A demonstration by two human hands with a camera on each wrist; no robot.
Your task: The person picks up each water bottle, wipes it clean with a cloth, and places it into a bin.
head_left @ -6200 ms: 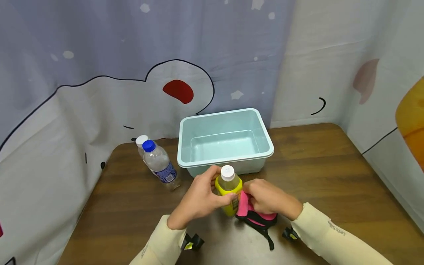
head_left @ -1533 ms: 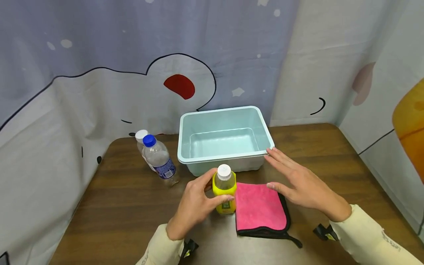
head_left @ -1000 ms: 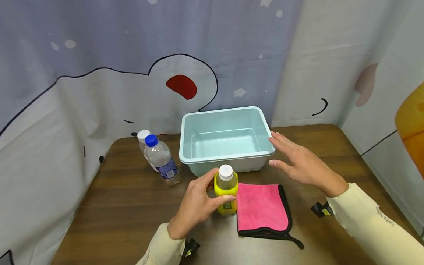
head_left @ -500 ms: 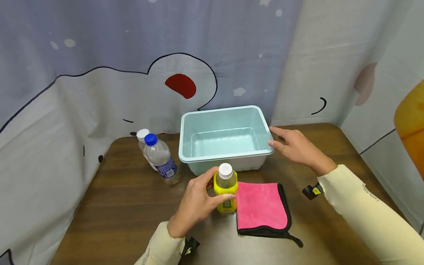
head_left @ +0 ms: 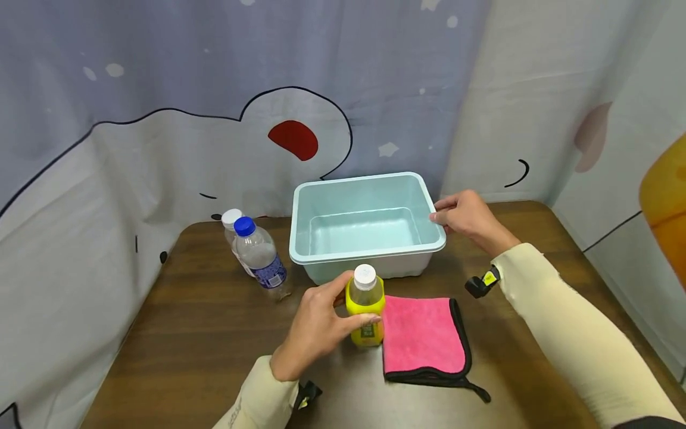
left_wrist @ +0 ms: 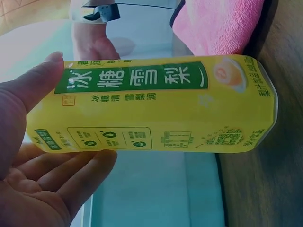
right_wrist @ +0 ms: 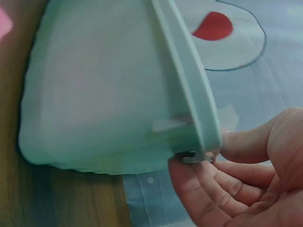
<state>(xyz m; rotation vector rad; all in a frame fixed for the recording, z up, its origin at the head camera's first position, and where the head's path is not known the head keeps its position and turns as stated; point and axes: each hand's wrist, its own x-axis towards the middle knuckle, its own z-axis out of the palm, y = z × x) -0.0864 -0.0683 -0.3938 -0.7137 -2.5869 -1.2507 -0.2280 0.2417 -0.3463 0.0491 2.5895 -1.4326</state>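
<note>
My left hand [head_left: 321, 325] grips a yellow bottle [head_left: 366, 307] with a white cap, upright on the brown table. In the left wrist view my thumb and fingers [left_wrist: 28, 90] wrap the yellow bottle [left_wrist: 156, 109], whose green label shows. My right hand [head_left: 463, 214] holds the right rim of the pale blue tub [head_left: 300, 202]. In the right wrist view my thumb lies on top of the tub's rim [right_wrist: 189, 94] and my fingers [right_wrist: 199, 189] curl beneath it. A pink cloth [head_left: 423, 336] with black edging lies flat just right of the bottle.
Two clear water bottles [head_left: 257, 256], one blue-capped and one white-capped, stand left of the tub. A printed curtain hangs behind and to both sides of the table [head_left: 203, 333]. The table's right edge runs close to the curtain.
My right hand let go of the pink cloth, which now lies flat, then moved back and right and took the tub's right rim. My left hand has kept hold of the yellow bottle.
</note>
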